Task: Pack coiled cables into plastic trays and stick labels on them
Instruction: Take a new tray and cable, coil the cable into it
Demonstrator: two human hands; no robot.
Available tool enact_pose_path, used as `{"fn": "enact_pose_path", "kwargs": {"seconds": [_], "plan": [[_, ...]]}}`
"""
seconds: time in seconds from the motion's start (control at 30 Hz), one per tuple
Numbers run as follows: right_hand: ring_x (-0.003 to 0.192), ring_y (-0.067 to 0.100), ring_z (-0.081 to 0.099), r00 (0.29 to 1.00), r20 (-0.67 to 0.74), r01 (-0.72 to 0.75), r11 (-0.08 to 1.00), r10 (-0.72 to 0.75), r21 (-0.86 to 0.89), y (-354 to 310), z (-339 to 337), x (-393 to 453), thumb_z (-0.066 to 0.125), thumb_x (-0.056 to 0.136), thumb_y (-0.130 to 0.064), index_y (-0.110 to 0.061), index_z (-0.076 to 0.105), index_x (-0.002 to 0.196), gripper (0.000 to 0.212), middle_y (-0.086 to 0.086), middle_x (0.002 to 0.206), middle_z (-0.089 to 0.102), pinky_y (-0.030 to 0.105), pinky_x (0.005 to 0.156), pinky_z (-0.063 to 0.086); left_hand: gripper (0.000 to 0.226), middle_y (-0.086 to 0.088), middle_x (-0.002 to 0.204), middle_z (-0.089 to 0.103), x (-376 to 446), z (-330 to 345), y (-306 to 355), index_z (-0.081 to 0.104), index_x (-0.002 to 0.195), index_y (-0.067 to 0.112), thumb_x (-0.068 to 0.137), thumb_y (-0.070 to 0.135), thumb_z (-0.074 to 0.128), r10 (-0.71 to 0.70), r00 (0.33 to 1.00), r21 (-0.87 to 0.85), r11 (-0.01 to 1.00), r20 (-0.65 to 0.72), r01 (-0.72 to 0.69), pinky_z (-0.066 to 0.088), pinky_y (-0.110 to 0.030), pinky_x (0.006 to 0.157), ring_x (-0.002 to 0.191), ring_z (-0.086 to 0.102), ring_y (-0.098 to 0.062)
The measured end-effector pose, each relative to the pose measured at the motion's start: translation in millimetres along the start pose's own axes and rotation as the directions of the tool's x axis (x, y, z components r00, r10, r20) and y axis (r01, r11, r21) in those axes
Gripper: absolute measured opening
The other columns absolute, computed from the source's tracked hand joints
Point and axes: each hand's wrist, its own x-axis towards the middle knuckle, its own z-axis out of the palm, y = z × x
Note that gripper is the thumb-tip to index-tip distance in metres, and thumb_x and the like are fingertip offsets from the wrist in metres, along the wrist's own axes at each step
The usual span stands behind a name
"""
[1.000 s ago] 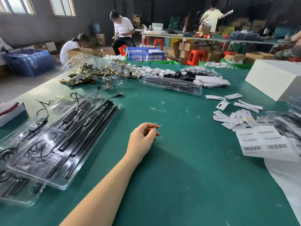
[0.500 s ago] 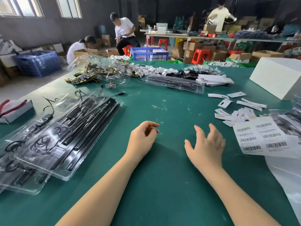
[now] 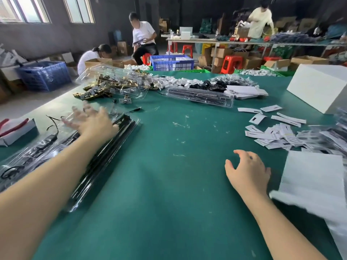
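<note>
Trays (image 3: 62,158) lie under the spread left hand (image 3: 93,124); right hand (image 3: 247,169), grip relaxed, on table (image 3: 169,184).

I see a dark green table top (image 3: 169,184) with pale scuffs. Clear trays (image 3: 105,166) at 9 o'clock hold black cables (image 3: 11,169). White slips (image 3: 270,134) with black marks sit at 3 o'clock, with a plain white sheet (image 3: 315,181) nearer me. White box (image 3: 319,87) at 2. Brass-coloured metal parts (image 3: 97,87) at 11. Blue crates (image 3: 171,62) and red stools (image 3: 231,62) at 12. Red-handled pliers (image 3: 13,125) at 9.
</note>
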Motion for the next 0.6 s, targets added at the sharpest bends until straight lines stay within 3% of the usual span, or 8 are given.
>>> {"fn": "enact_pose_path", "kwargs": {"seconds": [0.03,0.1,0.2,0.27,0.37,0.43,0.5,0.6], "plan": [[0.126,0.029,0.043,1.0,0.012,0.006,1.0,-0.006,0.005,-0.4,-0.3,-0.3,0.059,0.089,-0.038,-0.024,0.056,0.129,0.042,0.005,0.135,0.051,0.052,0.109,0.029,0.085,-0.018,0.159,-0.007,6.3,3.3,-11.5,0.01,0.152,0.026,0.087,0.063,0.049,-0.031,0.992,0.035,0.999,0.122,0.026,-0.001,-0.073,0.106,0.144,-0.003,-0.047],[0.128,0.027,0.042,0.999,0.041,0.009,1.0,-0.01,0.018,-0.6,-1.0,-0.1,0.057,0.09,-0.039,-0.026,0.056,0.128,0.039,0.002,0.133,0.053,0.054,0.111,0.025,0.086,-0.022,0.158,0.006,15.0,9.2,-30.4,0.004,0.154,0.026,0.088,0.072,0.035,0.016,0.974,0.083,0.996,0.225,-0.035,0.021,-0.067,0.11,0.142,0.014,-0.049],[0.13,0.026,0.042,0.998,0.062,0.027,1.0,-0.028,0.015,0.7,-1.9,0.0,0.056,0.091,-0.039,-0.028,0.058,0.125,0.036,0.001,0.132,0.055,0.054,0.112,0.022,0.072,-0.022,0.141,0.046,17.6,1.6,-47.7,0.031,0.148,0.02,0.091,0.064,0.04,0.187,0.981,-0.026,0.982,0.048,-0.186,0.046,-0.052,0.098,0.121,0.051,-0.039],[0.13,0.026,0.042,0.997,0.066,0.033,0.999,-0.035,0.024,0.7,-2.7,-0.4,0.057,0.091,-0.039,-0.028,0.059,0.123,0.035,0.001,0.132,0.056,0.054,0.113,0.021,0.073,-0.022,0.132,0.054,19.0,-7.5,-56.4,0.04,0.142,0.007,0.09,0.057,0.052,0.23,0.973,-0.102,0.969,0.032,-0.226,0.05,-0.046,0.094,0.112,0.057,-0.035],[0.129,0.025,0.042,0.997,0.069,0.038,0.999,-0.04,0.021,0.6,-3.6,-0.7,0.057,0.091,-0.039,-0.028,0.06,0.122,0.033,0.001,0.132,0.055,0.054,0.112,0.021,0.091,-0.022,0.136,0.051,19.0,-16.8,-72.0,0.043,0.137,-0.003,0.079,0.067,0.056,0.203,0.958,-0.08,0.978,0.201,-0.191,0.048,-0.041,0.098,0.116,0.055,-0.034],[0.128,0.025,0.043,0.997,0.069,0.044,0.999,-0.045,0.014,0.0,-3.1,-0.5,0.057,0.091,-0.039,-0.028,0.061,0.121,0.032,0.0,0.131,0.056,0.054,0.112,0.022,0.102,-0.02,0.138,0.048,15.1,-18.4,-79.6,0.041,0.138,-0.002,0.07,0.072,0.057,0.22,0.918,-0.117,0.974,0.329,-0.192,0.051,-0.037,0.091,0.112,0.056,-0.031],[0.128,0.026,0.042,0.996,0.072,0.047,0.999,-0.048,0.015,-0.3,-2.9,-0.3,0.057,0.091,-0.039,-0.028,0.063,0.118,0.03,-0.001,0.131,0.056,0.054,0.112,0.022,0.101,-0.016,0.133,0.051,12.0,-16.8,-81.1,0.042,0.136,0.001,0.066,0.07,0.063,0.243,0.908,-0.112,0.97,0.342,-0.218,0.054,-0.033,0.084,0.104,0.058,-0.025],[0.127,0.026,0.043,0.996,0.071,0.054,0.998,-0.056,0.023,0.6,-2.9,-1.0,0.058,0.091,-0.039,-0.028,0.064,0.115,0.028,-0.001,0.129,0.056,0.054,0.112,0.022,0.073,-0.008,0.088,0.062,9.1,-18.6,-80.6,0.059,0.099,0.003,0.064,0.068,0.066,0.275,0.908,-0.119,0.961,0.317,-0.25,0.05,-0.024,0.06,0.07,0.056,-0.015]]}}
